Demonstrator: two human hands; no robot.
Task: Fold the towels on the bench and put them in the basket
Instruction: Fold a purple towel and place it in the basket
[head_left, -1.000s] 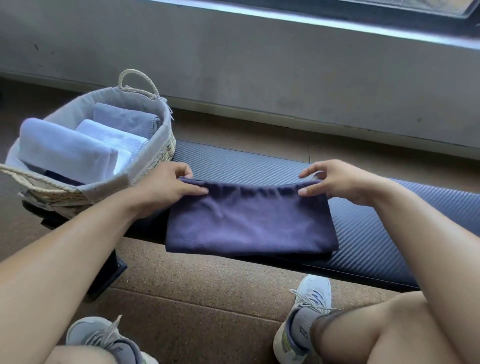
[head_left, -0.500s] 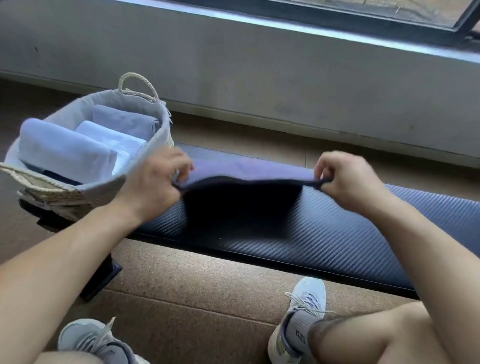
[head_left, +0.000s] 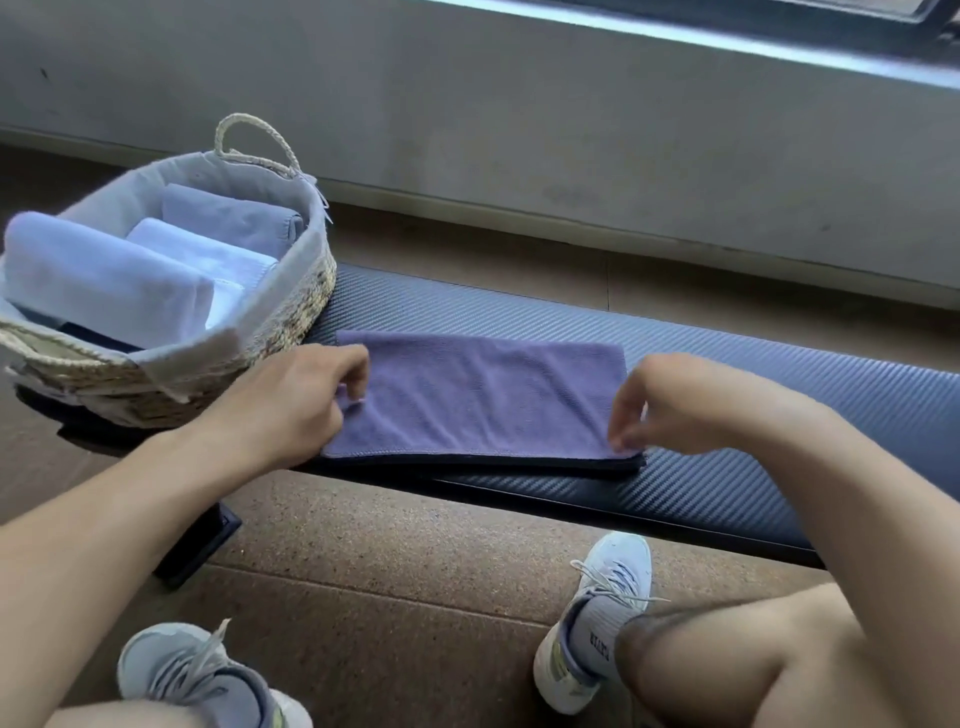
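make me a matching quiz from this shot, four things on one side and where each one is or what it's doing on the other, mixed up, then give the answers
Things
1. purple towel
2. woven basket
3. left hand
4. right hand

Places or states
A. at the towel's near right corner, fingertips on the edge
B. lying folded flat on the bench
C. at the towel's left edge, fingers curled on the cloth
D. standing at the left end of the bench, with folded pale towels inside

Pairs: 1-B, 2-D, 3-C, 4-A
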